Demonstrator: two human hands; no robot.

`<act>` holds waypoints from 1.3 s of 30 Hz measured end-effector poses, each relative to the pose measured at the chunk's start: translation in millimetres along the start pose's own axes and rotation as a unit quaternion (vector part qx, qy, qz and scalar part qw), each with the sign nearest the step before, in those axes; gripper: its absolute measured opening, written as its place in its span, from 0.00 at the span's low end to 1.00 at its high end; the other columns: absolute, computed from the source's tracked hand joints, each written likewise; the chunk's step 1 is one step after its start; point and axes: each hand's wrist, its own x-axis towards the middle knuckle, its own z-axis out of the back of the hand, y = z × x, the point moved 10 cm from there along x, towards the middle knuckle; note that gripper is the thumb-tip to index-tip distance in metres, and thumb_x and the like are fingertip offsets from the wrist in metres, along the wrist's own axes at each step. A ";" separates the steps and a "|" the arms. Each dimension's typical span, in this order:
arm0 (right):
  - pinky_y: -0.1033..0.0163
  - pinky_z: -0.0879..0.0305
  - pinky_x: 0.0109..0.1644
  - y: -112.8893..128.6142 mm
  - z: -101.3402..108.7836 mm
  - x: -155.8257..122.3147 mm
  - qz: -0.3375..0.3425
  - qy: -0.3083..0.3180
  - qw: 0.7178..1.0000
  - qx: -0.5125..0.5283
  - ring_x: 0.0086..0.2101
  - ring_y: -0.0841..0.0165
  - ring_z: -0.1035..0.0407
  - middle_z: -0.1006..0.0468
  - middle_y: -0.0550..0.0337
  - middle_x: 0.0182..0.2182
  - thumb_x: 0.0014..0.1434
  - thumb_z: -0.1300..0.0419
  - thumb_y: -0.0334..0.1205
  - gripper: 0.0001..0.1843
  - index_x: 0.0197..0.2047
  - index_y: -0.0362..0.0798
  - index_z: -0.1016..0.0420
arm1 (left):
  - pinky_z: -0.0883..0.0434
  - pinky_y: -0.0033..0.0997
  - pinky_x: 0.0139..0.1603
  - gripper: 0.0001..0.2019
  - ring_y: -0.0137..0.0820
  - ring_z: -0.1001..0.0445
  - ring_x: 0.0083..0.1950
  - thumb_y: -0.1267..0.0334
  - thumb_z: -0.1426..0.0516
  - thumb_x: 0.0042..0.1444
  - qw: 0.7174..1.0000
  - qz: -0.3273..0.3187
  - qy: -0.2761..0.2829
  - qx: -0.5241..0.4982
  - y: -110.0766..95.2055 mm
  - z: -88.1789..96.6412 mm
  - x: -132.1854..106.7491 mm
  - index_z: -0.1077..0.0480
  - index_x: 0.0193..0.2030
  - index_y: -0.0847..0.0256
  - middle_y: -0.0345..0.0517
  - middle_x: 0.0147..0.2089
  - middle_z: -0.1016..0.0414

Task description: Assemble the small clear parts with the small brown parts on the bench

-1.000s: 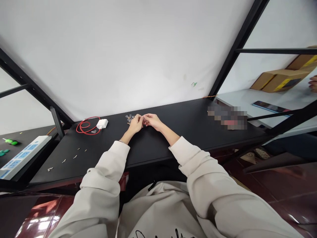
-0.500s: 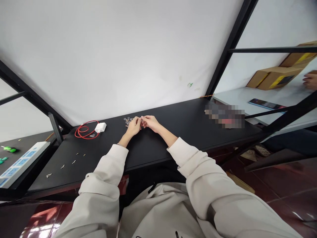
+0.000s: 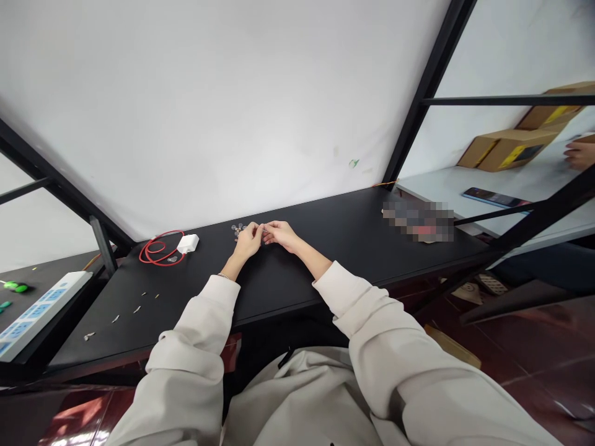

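Over the black tabletop (image 3: pixel 283 285), my left hand (image 3: pixel 250 239) and my right hand (image 3: pixel 280 236) meet fingertip to fingertip. Both are closed in a pinch. Whatever lies between the fingers is tiny and mostly covered, perhaps with a clear edge showing; I cannot make out its kind. Just behind and left of my left hand sits a small heap of clear, round-headed pieces (image 3: pixel 235 228), partly hidden by that hand.
Left of the hands lie a white charger (image 3: pixel 188 243) and a coiled red cable (image 3: pixel 147 253). Several small scraps (image 3: pixel 137 309) are scattered nearer the front left. A power strip (image 3: pixel 44 313) stands far left. On the right, a pixelated item (image 3: pixel 418 222) lies near another person's hand (image 3: pixel 580 153).
My hands stay pinched together at the same spot, with only slight finger shifts. The whole view has tilted a little.
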 end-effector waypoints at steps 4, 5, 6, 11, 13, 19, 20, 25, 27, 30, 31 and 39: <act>0.67 0.28 0.28 0.0 -1.1 0.0 0.001 0.007 1.000 -0.007 0.22 0.72 0.28 0.22 0.57 0.22 0.70 0.44 0.31 0.12 0.34 0.43 0.26 | 0.33 0.33 0.35 0.16 0.32 0.30 0.24 0.48 0.49 0.67 1.000 0.011 0.011 -0.012 1.3 -2.6 -0.1 0.38 0.32 0.56 0.37 0.21 0.30; 0.67 0.28 0.28 0.0 -1.4 -0.1 0.001 0.008 1.000 -0.008 0.22 0.72 0.28 0.22 0.58 0.22 0.70 0.44 0.31 0.12 0.34 0.43 0.26 | 0.33 0.33 0.35 0.16 0.31 0.30 0.24 0.48 0.50 0.67 1.000 0.014 0.017 -0.016 2.3 -4.3 0.1 0.38 0.32 0.55 0.36 0.21 0.30; 0.67 0.29 0.28 0.0 -1.8 -0.2 0.002 0.009 1.000 -0.009 0.22 0.72 0.28 0.23 0.58 0.22 0.70 0.44 0.31 0.11 0.34 0.43 0.26 | 0.33 0.33 0.35 0.16 0.31 0.30 0.23 0.49 0.50 0.68 0.999 0.016 0.025 -0.018 3.2 -6.0 0.3 0.38 0.33 0.55 0.36 0.21 0.30; 0.67 0.30 0.27 -0.7 -2.9 0.8 0.010 0.009 1.000 -0.007 0.22 0.72 0.29 0.24 0.60 0.21 0.70 0.45 0.30 0.11 0.34 0.43 0.27 | 0.34 0.35 0.36 0.15 0.34 0.29 0.25 0.52 0.52 0.69 0.999 0.005 0.032 0.010 2.8 -8.1 1.4 0.41 0.32 0.55 0.37 0.21 0.30; 0.68 0.31 0.26 -1.4 -1.9 1.3 0.010 0.003 1.000 -0.013 0.21 0.73 0.30 0.24 0.60 0.21 0.70 0.45 0.30 0.12 0.33 0.43 0.27 | 0.34 0.36 0.37 0.15 0.35 0.29 0.27 0.54 0.53 0.69 0.999 -0.010 0.026 0.030 0.5 -7.1 2.0 0.42 0.31 0.55 0.39 0.22 0.31; 0.68 0.33 0.24 -1.3 -0.9 0.7 0.007 -0.010 1.000 -0.022 0.20 0.74 0.32 0.26 0.61 0.21 0.69 0.44 0.29 0.13 0.31 0.44 0.27 | 0.34 0.37 0.39 0.17 0.37 0.29 0.29 0.52 0.53 0.69 0.999 -0.018 0.019 0.043 0.6 -6.7 4.0 0.44 0.28 0.54 0.41 0.22 0.32; 0.68 0.33 0.25 -0.7 -1.1 0.7 0.009 -0.010 1.000 -0.023 0.20 0.74 0.32 0.25 0.61 0.21 0.69 0.44 0.29 0.13 0.31 0.44 0.27 | 0.34 0.37 0.38 0.17 0.37 0.29 0.28 0.52 0.53 0.68 0.999 -0.017 0.019 0.041 0.8 -6.8 4.1 0.44 0.28 0.54 0.41 0.22 0.32; 0.68 0.31 0.27 1.0 -2.1 1.3 0.028 -0.004 0.999 -0.023 0.22 0.74 0.31 0.25 0.62 0.21 0.67 0.43 0.27 0.12 0.31 0.44 0.27 | 0.35 0.37 0.37 0.16 0.37 0.29 0.26 0.56 0.52 0.69 0.999 -0.005 0.023 0.046 0.8 -6.9 4.0 0.44 0.28 0.54 0.40 0.20 0.31; 0.68 0.31 0.28 2.0 -2.2 1.3 0.036 -0.003 0.999 -0.022 0.22 0.74 0.30 0.25 0.62 0.21 0.65 0.40 0.28 0.09 0.31 0.44 0.27 | 0.35 0.37 0.37 0.16 0.37 0.29 0.26 0.58 0.52 0.69 0.998 -0.001 0.021 0.051 0.3 -6.1 4.1 0.43 0.28 0.54 0.40 0.20 0.31; 0.69 0.30 0.28 4.2 -2.6 0.7 0.048 0.001 0.999 -0.025 0.23 0.74 0.30 0.24 0.63 0.22 0.61 0.34 0.29 0.07 0.32 0.45 0.26 | 0.35 0.37 0.39 0.15 0.37 0.29 0.27 0.60 0.53 0.68 0.998 0.004 0.019 0.060 -0.1 -5.1 4.3 0.43 0.27 0.54 0.40 0.20 0.31; 0.69 0.30 0.29 4.8 -2.7 0.5 0.052 0.001 0.998 -0.027 0.24 0.74 0.30 0.24 0.63 0.22 0.60 0.34 0.30 0.07 0.32 0.45 0.26 | 0.34 0.37 0.39 0.15 0.37 0.29 0.26 0.61 0.53 0.68 0.998 0.007 0.019 0.062 0.3 -5.0 4.3 0.42 0.27 0.54 0.40 0.20 0.31; 0.68 0.30 0.31 11.4 -0.4 1.1 0.106 -0.019 0.991 -0.082 0.26 0.73 0.30 0.23 0.62 0.27 0.59 0.36 0.26 0.06 0.34 0.45 0.25 | 0.34 0.35 0.37 0.19 0.34 0.29 0.25 0.60 0.54 0.68 0.998 0.011 0.014 0.056 -0.1 -2.7 4.0 0.40 0.24 0.56 0.41 0.18 0.30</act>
